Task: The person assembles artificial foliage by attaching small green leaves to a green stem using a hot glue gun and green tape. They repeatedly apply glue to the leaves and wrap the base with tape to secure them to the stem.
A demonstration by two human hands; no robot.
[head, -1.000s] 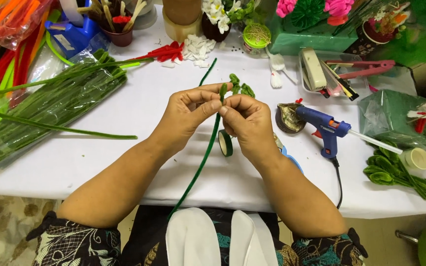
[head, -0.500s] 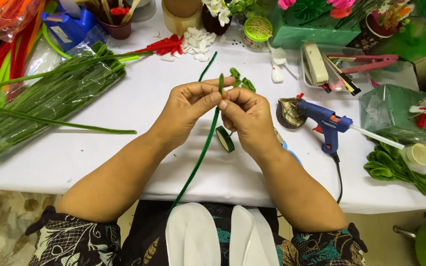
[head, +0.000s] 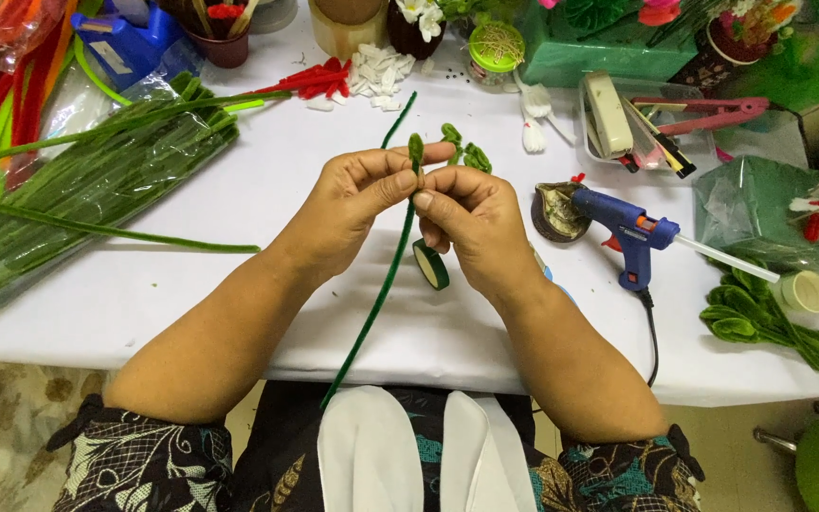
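My left hand [head: 357, 204] and my right hand [head: 471, 223] meet above the white table [head: 191, 284], both pinching the top of a long dark green pipe cleaner [head: 381, 284]. Its upper end is bent into a small loop that sticks up between my thumbs. The stem hangs down and to the left, toward my lap. A roll of green floral tape [head: 430, 264] stands on the table just below my right hand. Several small green looped pieces [head: 464, 152] lie behind my hands.
A bundle of green pipe cleaners [head: 78, 190] in clear wrap lies at the left. A blue glue gun [head: 629, 228] with its cord sits right of my hands beside a small round tin [head: 554, 214]. Finished green leaves [head: 760, 322] lie far right. Jars, white petals [head: 376, 68] and red pieces crowd the back.
My hands have stayed together on the pipe cleaner, working its top end; the loop now stands a little higher between my thumbs. The view has shifted slightly.
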